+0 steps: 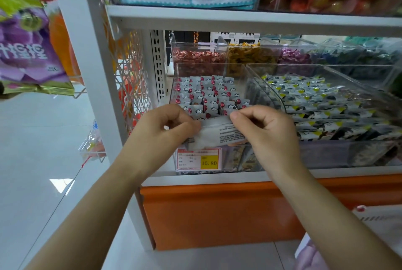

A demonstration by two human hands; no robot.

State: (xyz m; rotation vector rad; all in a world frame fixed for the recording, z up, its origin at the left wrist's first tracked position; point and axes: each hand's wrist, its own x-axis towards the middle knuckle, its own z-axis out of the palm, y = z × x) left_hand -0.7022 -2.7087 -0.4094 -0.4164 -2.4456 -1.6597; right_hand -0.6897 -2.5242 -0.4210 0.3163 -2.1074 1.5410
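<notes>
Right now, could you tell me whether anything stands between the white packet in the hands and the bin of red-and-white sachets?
Nothing visible does. The left hand and right hand pinch the white packet at the open front edge of the clear bin.

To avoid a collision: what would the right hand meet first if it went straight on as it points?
The right hand would probably first meet the small white-and-red wrapped sweets in the clear plastic bin.

Head cam, fwd-down, close on shelf bins (217, 69).
</notes>
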